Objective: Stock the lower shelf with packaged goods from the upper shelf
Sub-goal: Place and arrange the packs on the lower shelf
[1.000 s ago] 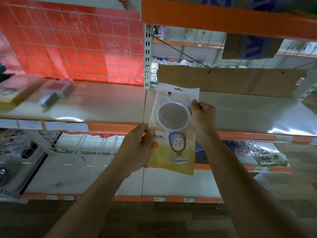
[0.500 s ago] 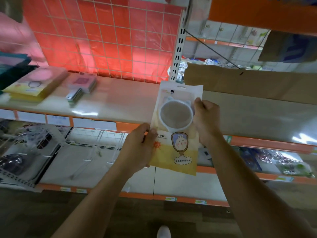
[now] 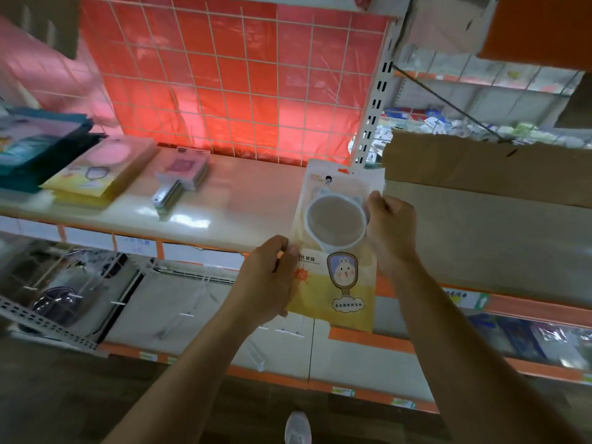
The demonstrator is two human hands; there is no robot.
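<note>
A yellow-and-clear plastic pouch (image 3: 347, 283) holding a round white mirror (image 3: 334, 221) stands upright at centre. The left hand (image 3: 266, 280) pinches its 9 o'clock edge and the right hand (image 3: 392, 232) grips its 3 o'clock edge. Stacked yellow pouches (image 3: 96, 174) lie at 10 o'clock on the cream shelf (image 3: 253, 200).

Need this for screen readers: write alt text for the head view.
Two hands hold a bagged mirror upright, the left hand pinching its left edge, the right hand its right. Packs lie on the shelf behind at left, before a red grid.
</note>
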